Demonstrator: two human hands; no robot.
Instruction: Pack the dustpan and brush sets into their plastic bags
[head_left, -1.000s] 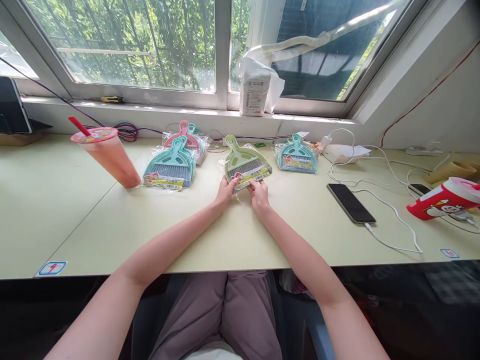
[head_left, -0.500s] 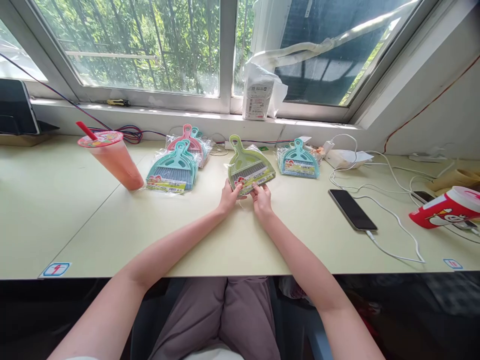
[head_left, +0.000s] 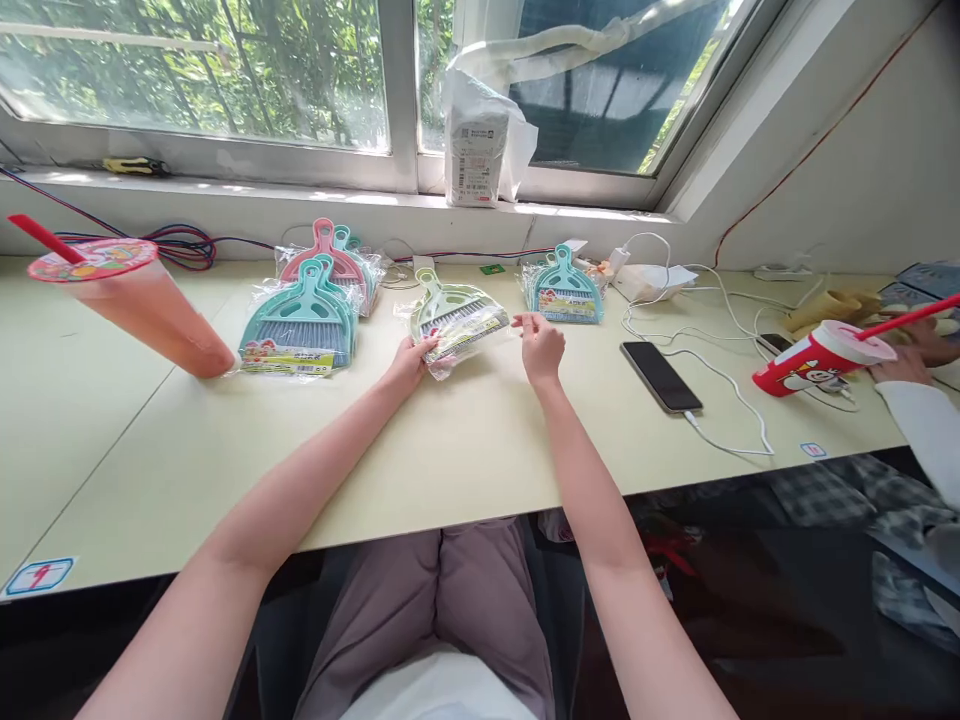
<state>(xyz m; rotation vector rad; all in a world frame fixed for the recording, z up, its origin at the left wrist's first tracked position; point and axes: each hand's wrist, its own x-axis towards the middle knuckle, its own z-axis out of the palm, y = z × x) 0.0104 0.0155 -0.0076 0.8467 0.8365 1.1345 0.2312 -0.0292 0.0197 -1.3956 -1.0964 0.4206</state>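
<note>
A green dustpan and brush set (head_left: 455,318), wrapped in a clear plastic bag with a printed label, is tilted above the table. My left hand (head_left: 411,362) grips its lower left corner, thumb on the front. Just right of the bag, my right hand (head_left: 541,347) is closed in a pinch, fingertips close to the bag's right edge. What it pinches is too small to make out. To the left lie a turquoise wrapped dustpan set (head_left: 300,325) and a pink one (head_left: 326,262) behind it. Another turquoise set (head_left: 564,290) lies beyond my right hand.
A tall pink drink cup (head_left: 161,315) stands at the left. On the right are a phone (head_left: 660,376) on a white charging cable, a red cup (head_left: 821,358) and another person's hand (head_left: 904,365). A wrapped package (head_left: 474,150) stands on the windowsill.
My right hand has come off the dustpan set and moved right, fingers now curled. The set leans lower in my left hand. The view has turned right, bringing another person's arm into sight.
</note>
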